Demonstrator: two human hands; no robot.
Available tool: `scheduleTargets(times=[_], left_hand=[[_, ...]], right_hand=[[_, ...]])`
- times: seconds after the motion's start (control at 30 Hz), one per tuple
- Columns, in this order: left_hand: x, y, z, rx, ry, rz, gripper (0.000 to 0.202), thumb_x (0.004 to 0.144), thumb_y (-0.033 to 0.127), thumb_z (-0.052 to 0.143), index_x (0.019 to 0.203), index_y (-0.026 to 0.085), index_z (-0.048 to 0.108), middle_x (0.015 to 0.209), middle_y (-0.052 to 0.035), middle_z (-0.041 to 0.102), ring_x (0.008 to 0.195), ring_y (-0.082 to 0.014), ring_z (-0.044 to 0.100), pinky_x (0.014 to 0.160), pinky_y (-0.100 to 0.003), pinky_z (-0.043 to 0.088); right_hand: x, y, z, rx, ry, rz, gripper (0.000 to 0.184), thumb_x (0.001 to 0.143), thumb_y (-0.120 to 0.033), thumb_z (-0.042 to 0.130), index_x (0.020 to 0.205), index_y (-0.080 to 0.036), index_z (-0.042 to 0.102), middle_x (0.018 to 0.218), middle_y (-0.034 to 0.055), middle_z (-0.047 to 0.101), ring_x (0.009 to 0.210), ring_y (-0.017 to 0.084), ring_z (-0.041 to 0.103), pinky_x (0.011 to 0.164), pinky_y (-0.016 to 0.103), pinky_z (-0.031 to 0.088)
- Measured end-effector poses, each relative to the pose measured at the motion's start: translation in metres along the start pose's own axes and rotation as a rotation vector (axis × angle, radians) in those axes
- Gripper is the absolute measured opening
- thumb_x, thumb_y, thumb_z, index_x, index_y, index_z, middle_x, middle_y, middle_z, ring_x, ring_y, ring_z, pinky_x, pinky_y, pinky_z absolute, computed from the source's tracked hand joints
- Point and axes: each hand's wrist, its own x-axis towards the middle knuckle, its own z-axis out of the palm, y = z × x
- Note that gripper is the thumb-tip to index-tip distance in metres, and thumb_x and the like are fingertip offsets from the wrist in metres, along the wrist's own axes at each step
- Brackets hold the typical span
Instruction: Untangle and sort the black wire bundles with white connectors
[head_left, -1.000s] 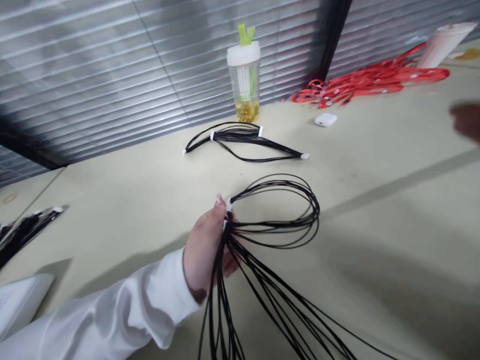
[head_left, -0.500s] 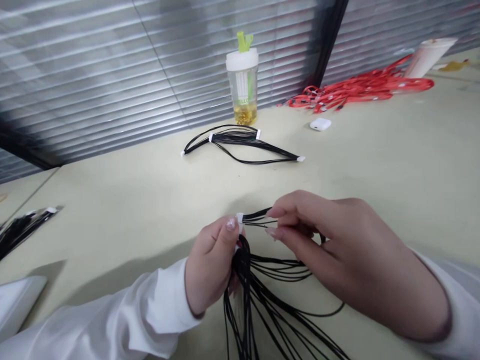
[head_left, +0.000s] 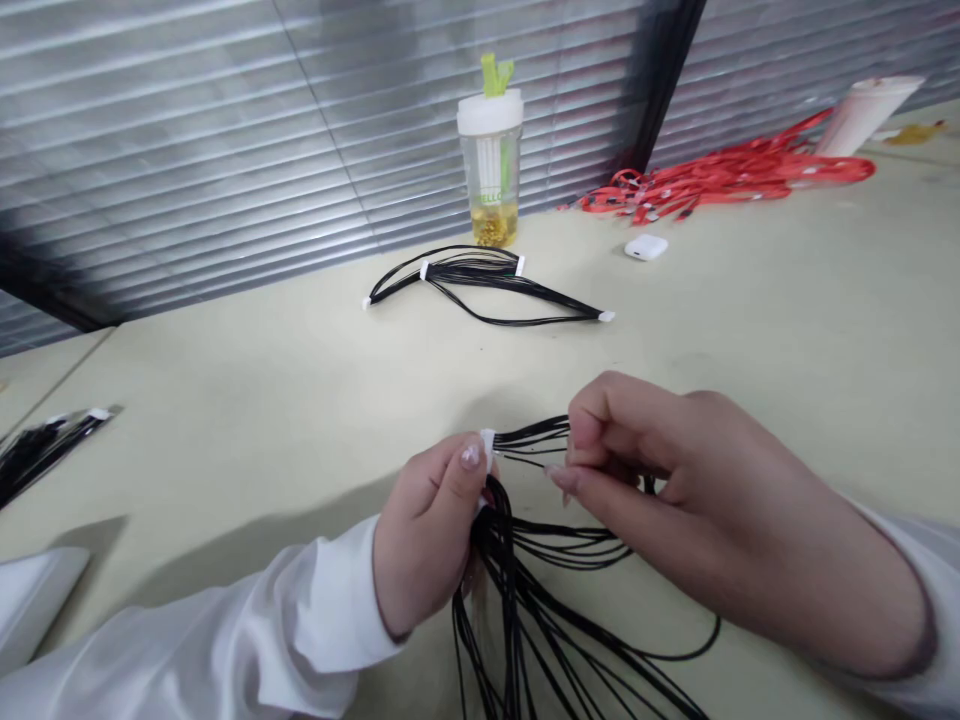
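My left hand point(head_left: 435, 525) is closed round a white connector point(head_left: 487, 448), thumb pressed on its near side. A row of thin black wires point(head_left: 532, 433) runs from this connector toward my right hand point(head_left: 652, 480). Between thumb and fingertips my right hand pinches a single black wire point(head_left: 523, 460), set slightly apart below the row. Its tip lies close to the connector; whether it touches is too small to tell. Below my left hand, a bundle of black wires point(head_left: 592, 620) spreads down and right, with a second white connector partly hidden by the fingers.
Farther back lies another black wire harness point(head_left: 495, 272) with white connectors. Behind it stands a drink bottle point(head_left: 490, 165). A white earbud case point(head_left: 646, 247), red lanyards point(head_left: 712, 178) and a tilted cup point(head_left: 866, 115) are at right. More black wires point(head_left: 52, 450) and a white object point(head_left: 37, 600) are at left.
My right hand has moved a little to the right, away from the connector, and one wire now hangs lower than the others. My left hand keeps its hold, with the view shifted slightly.
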Motion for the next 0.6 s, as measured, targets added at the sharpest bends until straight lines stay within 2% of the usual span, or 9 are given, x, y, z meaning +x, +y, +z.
scheduleTargets(times=[0.17,0.47,0.6], left_hand=[[-0.0016,-0.0004,0.0002,0.006,-0.009,-0.008,0.044,0.086,0.054,0.031,0.065,0.016,0.042,0.054,0.0026,0.038,0.045,-0.0068,0.033,0.042,-0.021,0.028],[-0.0011,0.0059,0.0012,-0.021,-0.005,-0.003,0.044,0.084,0.052,0.036,0.061,0.016,0.045,0.053,0.001,0.042,0.05,-0.0088,0.039,0.048,-0.021,0.034],[-0.0005,0.0071,0.0005,-0.019,0.008,0.006,0.045,0.082,0.053,0.039,0.058,0.016,0.047,0.051,0.0002,0.042,0.05,-0.01,0.039,0.046,-0.022,0.033]], right_hand=[[-0.0017,0.0003,-0.0008,0.006,0.008,0.004,0.011,0.077,-0.015,0.051,0.077,-0.02,0.041,0.05,-0.0101,0.047,0.043,0.003,0.038,0.041,0.015,0.03],[0.0036,-0.0002,-0.0034,0.084,-0.06,0.051,0.009,0.079,-0.015,0.048,0.074,-0.018,0.041,0.052,-0.0071,0.048,0.045,0.004,0.041,0.04,0.014,0.031],[0.0034,-0.0016,-0.0053,0.15,-0.083,0.057,0.009,0.078,-0.014,0.049,0.073,-0.017,0.042,0.054,-0.0065,0.049,0.045,0.003,0.041,0.039,0.012,0.032]])
